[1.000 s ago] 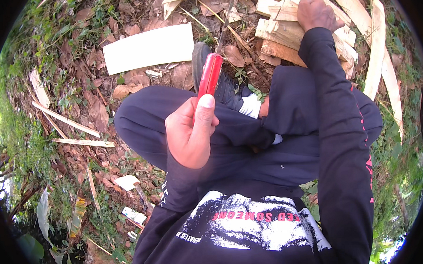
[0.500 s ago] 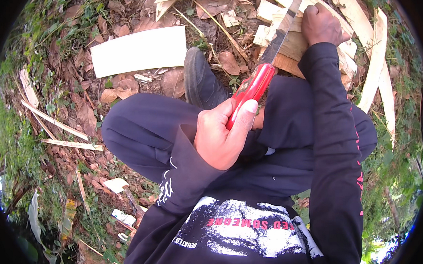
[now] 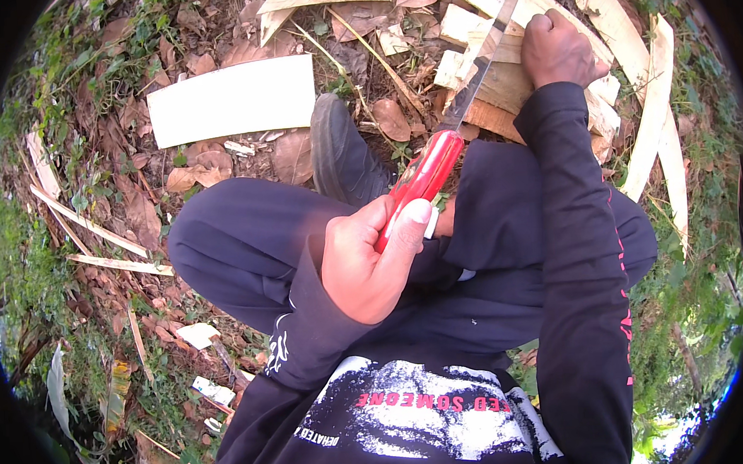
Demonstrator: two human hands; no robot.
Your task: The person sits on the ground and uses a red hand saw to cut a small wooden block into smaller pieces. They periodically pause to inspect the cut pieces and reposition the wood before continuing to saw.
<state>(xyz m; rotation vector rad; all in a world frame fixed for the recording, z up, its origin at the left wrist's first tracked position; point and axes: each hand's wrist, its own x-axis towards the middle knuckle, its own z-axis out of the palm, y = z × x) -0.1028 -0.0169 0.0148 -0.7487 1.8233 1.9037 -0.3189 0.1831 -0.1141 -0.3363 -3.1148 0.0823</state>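
Item: long knife (image 3: 465,103), red handle clenched in my left hand (image 3: 373,257); blade runs toward one o'clock onto the pale wood block (image 3: 498,81). My right hand (image 3: 558,50), fingers curled over that block, sits beside the blade, nearer it.

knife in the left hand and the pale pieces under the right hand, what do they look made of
Knife: the handle looks like glossy red plastic, going by its shine; the blade looks like bare grey metal, thin and dull. Pale pieces: likely split wood, with light matt faces, straight grain and raw edges. The left hand grips the handle; the right hand rests on the wood.
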